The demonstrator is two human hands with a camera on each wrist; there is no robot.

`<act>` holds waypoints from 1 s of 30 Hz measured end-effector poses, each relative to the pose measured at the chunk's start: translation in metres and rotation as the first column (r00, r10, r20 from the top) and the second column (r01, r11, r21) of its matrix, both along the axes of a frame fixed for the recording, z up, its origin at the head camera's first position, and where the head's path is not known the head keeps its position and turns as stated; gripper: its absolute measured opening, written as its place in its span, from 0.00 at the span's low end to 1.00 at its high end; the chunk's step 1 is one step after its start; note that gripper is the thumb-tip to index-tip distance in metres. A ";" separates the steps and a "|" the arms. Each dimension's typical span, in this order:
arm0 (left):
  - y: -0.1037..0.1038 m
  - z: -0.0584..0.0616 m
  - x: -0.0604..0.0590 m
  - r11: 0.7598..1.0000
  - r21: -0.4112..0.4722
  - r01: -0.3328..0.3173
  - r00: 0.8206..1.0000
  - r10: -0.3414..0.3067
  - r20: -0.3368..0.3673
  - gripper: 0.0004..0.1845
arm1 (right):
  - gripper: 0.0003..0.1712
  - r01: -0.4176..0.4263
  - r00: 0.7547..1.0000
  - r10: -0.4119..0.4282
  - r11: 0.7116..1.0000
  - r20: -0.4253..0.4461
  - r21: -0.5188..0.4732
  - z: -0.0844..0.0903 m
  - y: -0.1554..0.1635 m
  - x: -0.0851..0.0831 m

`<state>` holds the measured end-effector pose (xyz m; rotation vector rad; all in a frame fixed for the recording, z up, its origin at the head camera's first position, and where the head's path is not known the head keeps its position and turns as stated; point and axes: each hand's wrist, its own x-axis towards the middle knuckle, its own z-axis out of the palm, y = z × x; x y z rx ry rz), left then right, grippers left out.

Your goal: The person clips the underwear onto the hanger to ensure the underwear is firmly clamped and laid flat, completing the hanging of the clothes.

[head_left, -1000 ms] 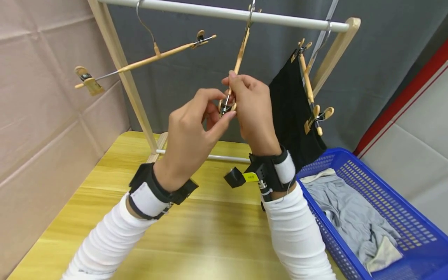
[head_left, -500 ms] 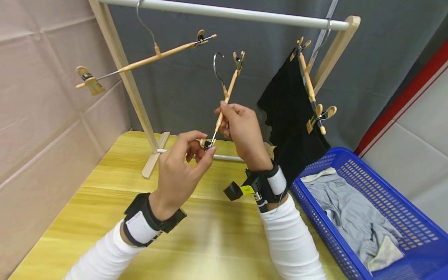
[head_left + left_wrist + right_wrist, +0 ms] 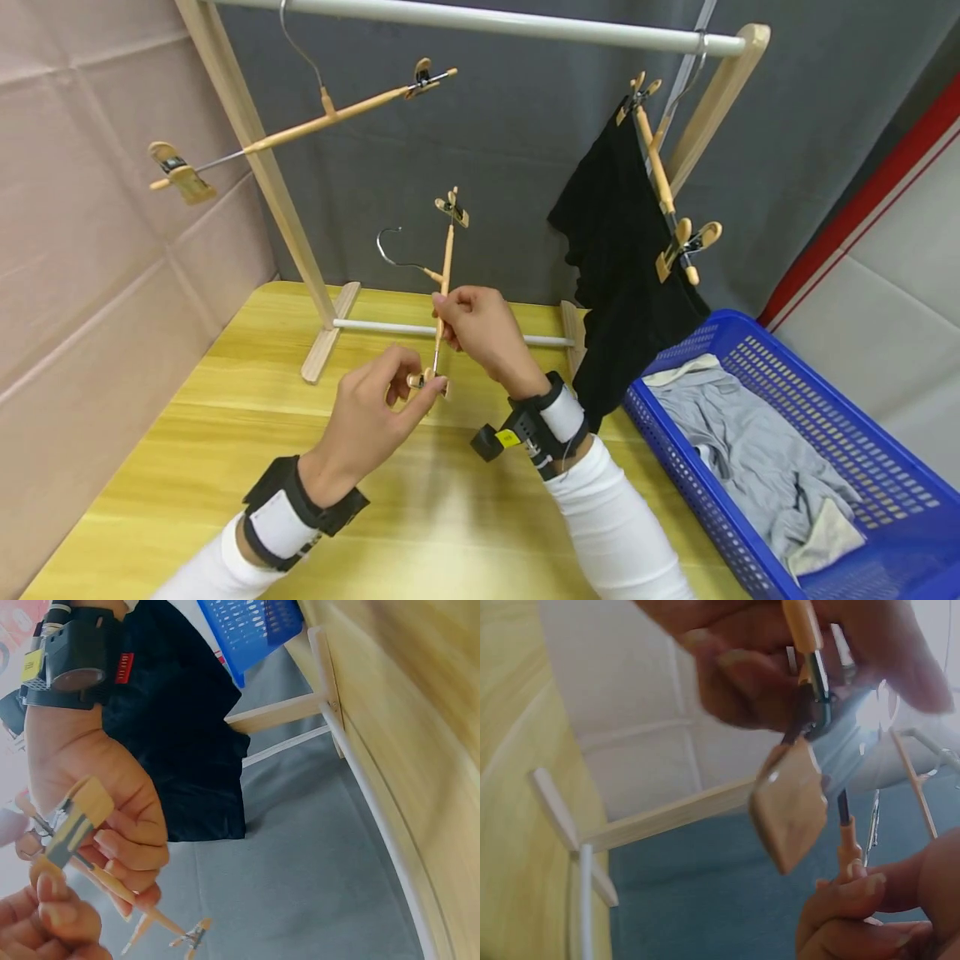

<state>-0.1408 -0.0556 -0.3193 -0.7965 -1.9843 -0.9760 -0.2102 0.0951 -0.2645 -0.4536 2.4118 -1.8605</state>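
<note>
A wooden clip hanger with a metal hook stands nearly upright above the table, off the rail. My right hand grips its bar near the middle. My left hand pinches the lower clip between thumb and fingers. In the left wrist view that clip shows beside the right hand. The right wrist view shows the clip close up under the left hand's fingers. The upper clip is free.
A wooden rack with a white rail stands at the back of the yellow table. An empty clip hanger hangs at left, black shorts on a hanger at right. A blue basket holds grey clothes.
Both hands have come down and toward me with the hanger, which has left the rail. It now stands nearly upright over the table.
</note>
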 end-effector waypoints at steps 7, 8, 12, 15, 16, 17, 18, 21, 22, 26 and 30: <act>-0.004 -0.017 0.012 0.995 -0.004 -0.101 0.995 0.101 0.005 0.08 | 0.16 0.004 1.000 -0.006 0.997 0.019 0.073 -0.019 -0.008 0.004; -0.004 -0.020 0.015 0.994 -0.003 -0.112 0.994 0.112 0.020 0.08 | 0.16 0.004 1.000 -0.006 0.996 0.014 0.091 -0.022 -0.009 0.005; -0.005 -0.031 0.022 0.990 -0.033 -0.139 0.977 0.142 0.159 0.13 | 0.17 -0.003 1.000 0.006 0.986 -0.019 0.166 -0.037 -0.011 0.007; -0.008 -0.034 0.027 0.989 -0.073 -0.132 0.926 0.149 0.348 0.15 | 0.17 -0.007 0.999 0.018 0.977 -0.049 0.214 -0.049 -0.012 0.010; -0.009 -0.034 0.029 0.988 -0.091 -0.122 0.898 0.149 0.414 0.15 | 0.18 -0.008 0.999 0.020 0.975 -0.050 0.221 -0.053 -0.012 0.011; -0.010 -0.034 0.030 0.989 -0.106 -0.107 0.866 0.145 0.479 0.15 | 0.17 -0.009 0.999 0.021 0.973 -0.050 0.231 -0.057 -0.012 0.013; -0.012 -0.033 0.031 0.989 -0.123 -0.087 0.833 0.140 0.536 0.15 | 0.17 -0.010 0.998 0.022 0.971 -0.051 0.239 -0.061 -0.013 0.014; -0.018 -0.031 0.034 0.985 -0.174 0.013 0.749 0.106 0.655 0.14 | 0.17 -0.026 0.999 0.034 0.970 -0.030 0.240 -0.072 -0.015 0.020; -0.020 -0.031 0.034 0.981 -0.184 0.053 0.728 0.088 0.680 0.14 | 0.17 -0.031 0.999 0.038 0.970 -0.023 0.242 -0.076 -0.016 0.022; -0.030 -0.034 0.033 0.958 -0.202 0.205 0.678 0.010 0.735 0.15 | 0.18 -0.058 0.998 0.055 0.968 0.019 0.246 -0.087 -0.020 0.030; -0.037 -0.039 0.031 0.928 -0.218 0.303 0.608 -0.012 0.794 0.17 | 0.17 -0.096 0.995 0.082 0.958 0.065 0.272 -0.097 -0.025 0.036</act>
